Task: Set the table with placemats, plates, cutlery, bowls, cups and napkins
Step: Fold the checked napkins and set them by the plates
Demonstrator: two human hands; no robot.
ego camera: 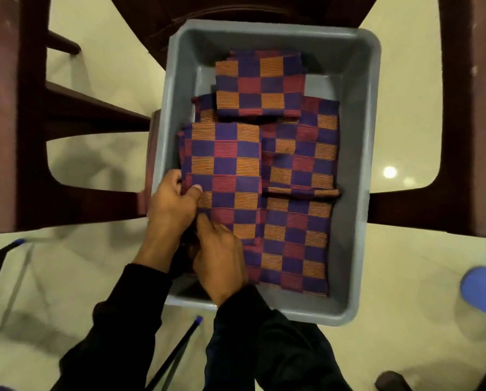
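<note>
A grey plastic tub sits on what looks like a dark wooden chair above a pale floor, and it holds several folded cloths in a purple, red and orange check — placemats or napkins, though the view does not settle which. Stacking them in the tub keeps them together for carrying to the table, which is not in view.

The left hand pinches the left edge of the nearest folded cloth, thumb on top, apparently to peel it off the pile. The right hand rests at that cloth's lower corner, its fingers curled over the fabric; whether it actually grips cannot be told.

Both wrists hide the tub's near-left corner — how many cloths lie stacked below is unclear. A blue object at the right edge is blurred and cut off.
</note>
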